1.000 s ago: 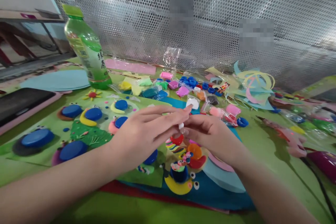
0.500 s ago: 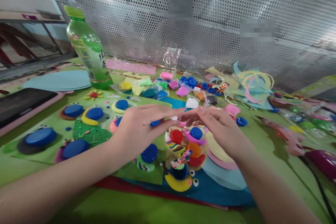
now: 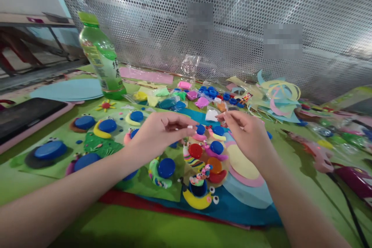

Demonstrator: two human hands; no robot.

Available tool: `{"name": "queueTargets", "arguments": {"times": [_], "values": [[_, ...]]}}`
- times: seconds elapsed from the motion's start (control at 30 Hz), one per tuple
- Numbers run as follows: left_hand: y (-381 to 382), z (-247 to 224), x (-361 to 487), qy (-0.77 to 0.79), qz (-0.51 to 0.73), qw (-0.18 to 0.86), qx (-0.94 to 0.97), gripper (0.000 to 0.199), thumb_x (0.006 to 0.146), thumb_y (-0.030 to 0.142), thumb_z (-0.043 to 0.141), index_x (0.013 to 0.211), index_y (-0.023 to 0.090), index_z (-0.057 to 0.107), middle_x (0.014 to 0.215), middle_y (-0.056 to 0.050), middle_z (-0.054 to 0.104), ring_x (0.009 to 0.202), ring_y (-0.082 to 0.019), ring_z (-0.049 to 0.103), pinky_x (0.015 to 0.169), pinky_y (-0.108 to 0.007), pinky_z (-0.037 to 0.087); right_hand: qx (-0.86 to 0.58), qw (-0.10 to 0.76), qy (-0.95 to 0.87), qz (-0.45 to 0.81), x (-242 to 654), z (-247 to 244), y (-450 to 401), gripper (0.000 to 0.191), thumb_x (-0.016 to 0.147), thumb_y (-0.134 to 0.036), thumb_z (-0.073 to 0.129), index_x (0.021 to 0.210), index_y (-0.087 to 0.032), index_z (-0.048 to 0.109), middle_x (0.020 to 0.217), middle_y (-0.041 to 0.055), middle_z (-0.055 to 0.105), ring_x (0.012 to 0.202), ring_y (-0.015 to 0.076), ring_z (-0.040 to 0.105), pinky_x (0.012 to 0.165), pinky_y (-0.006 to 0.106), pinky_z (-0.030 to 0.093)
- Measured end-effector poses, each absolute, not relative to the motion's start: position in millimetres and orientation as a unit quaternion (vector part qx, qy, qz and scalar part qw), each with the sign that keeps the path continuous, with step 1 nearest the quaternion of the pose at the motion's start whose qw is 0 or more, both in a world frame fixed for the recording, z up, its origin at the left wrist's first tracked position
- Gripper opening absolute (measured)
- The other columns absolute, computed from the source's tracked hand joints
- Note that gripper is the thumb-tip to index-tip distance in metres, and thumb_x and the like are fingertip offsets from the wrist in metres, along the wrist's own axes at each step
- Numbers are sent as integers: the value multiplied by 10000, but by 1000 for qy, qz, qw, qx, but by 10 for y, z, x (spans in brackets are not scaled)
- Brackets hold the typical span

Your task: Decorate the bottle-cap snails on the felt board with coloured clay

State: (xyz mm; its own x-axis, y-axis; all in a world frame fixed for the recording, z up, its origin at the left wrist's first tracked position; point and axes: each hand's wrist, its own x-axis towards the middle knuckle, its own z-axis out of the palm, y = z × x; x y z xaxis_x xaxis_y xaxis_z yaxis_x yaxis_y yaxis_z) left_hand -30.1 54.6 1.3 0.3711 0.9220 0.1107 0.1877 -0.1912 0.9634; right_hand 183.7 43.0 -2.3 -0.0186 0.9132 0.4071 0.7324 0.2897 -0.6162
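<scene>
My left hand (image 3: 164, 130) is closed in a pinch, with a small white piece of clay (image 3: 190, 127) at its fingertips. To its right, my right hand (image 3: 247, 131) has thumb and forefinger pressed together in front of a packet of white clay (image 3: 211, 114); what they pinch, if anything, is too small to make out. The hands are apart. Below them lie clay snails with bottle-cap shells: one with a red cap (image 3: 195, 150), one with an orange cap (image 3: 215, 165) and a yellow snail (image 3: 197, 200) with big eyes. A green sheet (image 3: 139, 186) bears several more blue-capped snails.
A green tea bottle (image 3: 101, 58) stands at the back left, near a dark phone or tablet (image 3: 29, 114). Clay packets (image 3: 202, 102) and blue caps (image 3: 210, 92) lie behind the hands. Paper scraps (image 3: 280, 97) and a pink glue gun (image 3: 315, 153) with a cord are at right.
My hands have moved apart from nearly touching, showing the small snails beneath. The white piece stays at my left fingertips. The view has shifted slightly.
</scene>
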Motion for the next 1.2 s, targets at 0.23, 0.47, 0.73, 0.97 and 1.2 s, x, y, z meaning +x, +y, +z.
{"name": "queueTargets", "arguments": {"times": [0.23, 0.47, 0.73, 0.97, 1.2], "values": [[538, 19, -297, 409, 389, 493, 662, 73, 736, 233, 672, 791, 192, 695, 726, 16, 695, 572, -62, 578, 521, -102, 446, -598, 378, -696, 122, 1846, -55, 464, 265, 859, -365, 428, 813, -192, 624, 894, 16, 651, 820, 190, 593, 669, 276, 427], [527, 7, -298, 407, 393, 524, 637, 83, 683, 212, 712, 760, 184, 700, 791, -7, 708, 681, -111, 636, 585, -137, 490, -589, 376, -705, 121, 1839, -74, 472, 263, 847, -354, 435, 806, -188, 635, 878, 18, 659, 813, 181, 609, 675, 264, 437], [540, -3, -310, 366, 396, 557, 631, 72, 747, 205, 662, 808, 178, 687, 749, -10, 701, 615, -77, 611, 558, -117, 476, -596, 365, -706, 117, 1830, -67, 457, 268, 833, -367, 437, 801, -188, 635, 838, 18, 656, 777, 183, 603, 653, 273, 428], [550, -18, -295, 389, 391, 547, 629, 107, 705, 218, 701, 762, 144, 647, 649, 7, 642, 527, -63, 535, 487, -119, 429, -596, 361, -711, 94, 1849, -139, 528, 227, 818, -310, 466, 862, -179, 647, 868, 28, 647, 758, 181, 591, 683, 288, 450], [614, -30, -325, 397, 387, 507, 660, 178, 844, 278, 531, 934, 155, 622, 672, -5, 619, 498, -70, 493, 473, -159, 389, -637, 202, -740, -78, 1837, -274, 852, 360, 795, -230, 616, 1138, -127, 580, 1112, 75, 585, 1074, 275, 461, 925, 401, 345]]}}
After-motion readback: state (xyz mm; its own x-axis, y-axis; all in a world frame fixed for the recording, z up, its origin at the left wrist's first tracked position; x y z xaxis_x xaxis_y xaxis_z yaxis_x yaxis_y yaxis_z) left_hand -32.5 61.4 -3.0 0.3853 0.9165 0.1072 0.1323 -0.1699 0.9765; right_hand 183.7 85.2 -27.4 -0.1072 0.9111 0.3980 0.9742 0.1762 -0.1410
